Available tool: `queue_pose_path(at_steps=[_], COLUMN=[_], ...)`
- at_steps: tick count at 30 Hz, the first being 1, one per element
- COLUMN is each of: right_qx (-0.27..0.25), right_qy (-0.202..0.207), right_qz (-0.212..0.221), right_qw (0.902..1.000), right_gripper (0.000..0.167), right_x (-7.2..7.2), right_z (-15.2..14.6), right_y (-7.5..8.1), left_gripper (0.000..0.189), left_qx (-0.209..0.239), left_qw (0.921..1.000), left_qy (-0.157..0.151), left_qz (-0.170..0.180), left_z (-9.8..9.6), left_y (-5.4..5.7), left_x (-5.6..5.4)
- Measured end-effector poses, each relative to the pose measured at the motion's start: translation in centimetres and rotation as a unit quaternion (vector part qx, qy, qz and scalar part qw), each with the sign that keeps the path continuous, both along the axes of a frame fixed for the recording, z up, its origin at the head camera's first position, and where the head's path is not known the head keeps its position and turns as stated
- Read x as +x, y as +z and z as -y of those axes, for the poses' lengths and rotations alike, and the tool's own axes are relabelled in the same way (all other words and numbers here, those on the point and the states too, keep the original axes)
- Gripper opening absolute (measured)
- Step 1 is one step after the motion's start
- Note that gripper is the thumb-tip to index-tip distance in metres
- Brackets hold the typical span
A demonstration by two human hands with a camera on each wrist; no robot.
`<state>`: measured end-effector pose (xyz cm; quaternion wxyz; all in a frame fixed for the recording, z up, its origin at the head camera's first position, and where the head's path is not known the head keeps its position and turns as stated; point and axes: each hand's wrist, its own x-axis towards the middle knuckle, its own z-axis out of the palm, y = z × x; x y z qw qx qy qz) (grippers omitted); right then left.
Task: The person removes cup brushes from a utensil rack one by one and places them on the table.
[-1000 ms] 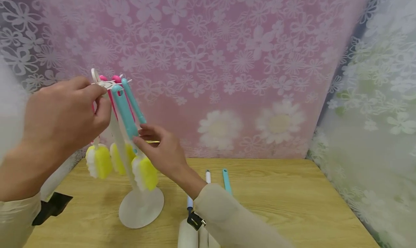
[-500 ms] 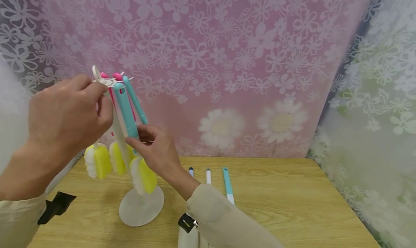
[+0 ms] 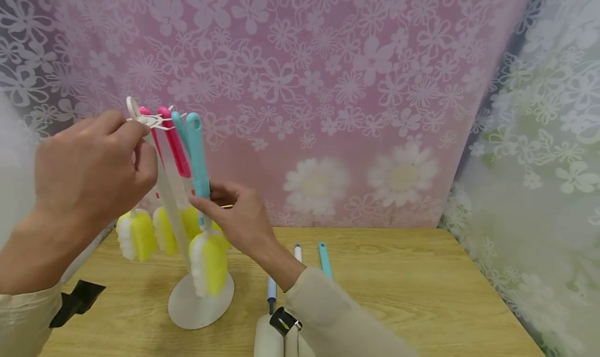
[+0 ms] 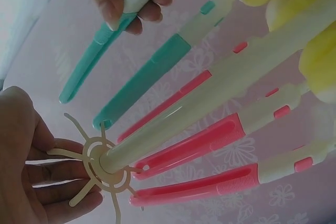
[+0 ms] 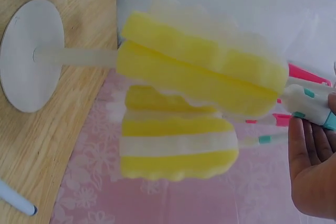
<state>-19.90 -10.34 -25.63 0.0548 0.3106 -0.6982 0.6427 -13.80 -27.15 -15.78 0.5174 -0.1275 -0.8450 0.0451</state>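
My left hand [image 3: 96,162] grips the white rack [image 3: 152,121] by its hooked top; in the left wrist view its fingers lie behind the hook ring [image 4: 94,174]. My right hand [image 3: 241,216] pinches a teal-handled bottle brush [image 3: 198,149] low on its handle, with the yellow and white sponge head [image 3: 208,263] hanging down. The held handle's upper end is apart from the hooks, seen in the left wrist view. Another teal-handled brush [image 4: 144,82] hangs on a hook beside it. Several pink-handled brushes [image 4: 199,142] hang around the pole.
The rack's round white base [image 3: 201,307] stands on the wooden table [image 3: 398,294]. A teal-handled item [image 3: 325,260], a white handle [image 3: 298,253] and a pale blue handle [image 3: 272,289] lie on the table near my right forearm. A flowered curtain [image 3: 328,86] hangs behind.
The teal-handled brush in my right hand has come off the rack and moved right, standing more upright. My left hand stays on the rack's top.
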Motion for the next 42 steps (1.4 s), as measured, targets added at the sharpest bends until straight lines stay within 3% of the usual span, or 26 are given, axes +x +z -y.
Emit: queue_pose_path(at_steps=[10, 15, 17, 20, 23, 27, 29, 36, 42], right_qx=[0.0, -0.003, -0.006, 0.005, 0.012, 0.013, 0.01, 0.043, 0.033], right_qy=[-0.039, -0.071, -0.09, -0.131, -0.159, -0.184, -0.196, -0.235, -0.246], right_qz=[-0.016, -0.018, -0.01, 0.006, 0.024, 0.05, 0.072, 0.149, 0.167], right_qw=[0.9991, 0.9973, 0.9959, 0.9914, 0.9869, 0.9816, 0.9779, 0.9597, 0.954], right_gripper=[0.029, 0.031, 0.031, 0.029, 0.029, 0.03, 0.03, 0.034, 0.032], right_x=[-1.5, -2.9, -3.4, -3.3, -4.2, -6.0, -6.2, -6.0, -5.7], right_z=[-4.6, -7.6, -9.0, -11.1, -13.5, -16.8, -18.3, -22.2, -24.4], right_y=[-1.2, -2.2, -2.8, -3.0, -4.3, -7.1, -7.9, -10.3, -11.1], left_gripper=[0.037, 0.013, 0.013, 0.028, 0.042, 0.044, 0.044, 0.05, 0.051], left_qx=[0.0, -0.141, -0.168, -0.096, -0.035, -0.035, -0.033, 0.005, 0.002], left_qw=[0.9999, 0.9894, 0.9855, 0.9953, 0.9989, 0.9992, 0.9992, 0.9985, 0.9991], left_qy=[0.013, 0.018, 0.011, -0.006, -0.014, -0.01, -0.01, -0.036, -0.032], left_qz=[0.011, 0.028, 0.021, -0.01, -0.029, -0.02, -0.019, -0.042, -0.027], left_z=[0.2, 1.0, 1.2, 1.0, 0.6, 0.4, 0.4, 0.1, -0.2], left_y=[0.0, 0.1, 0.1, -0.2, -0.4, -0.5, -0.6, -0.9, -0.8], left_x=[0.6, 0.9, 0.8, 0.2, -0.1, -0.2, -0.4, -1.0, -1.2])
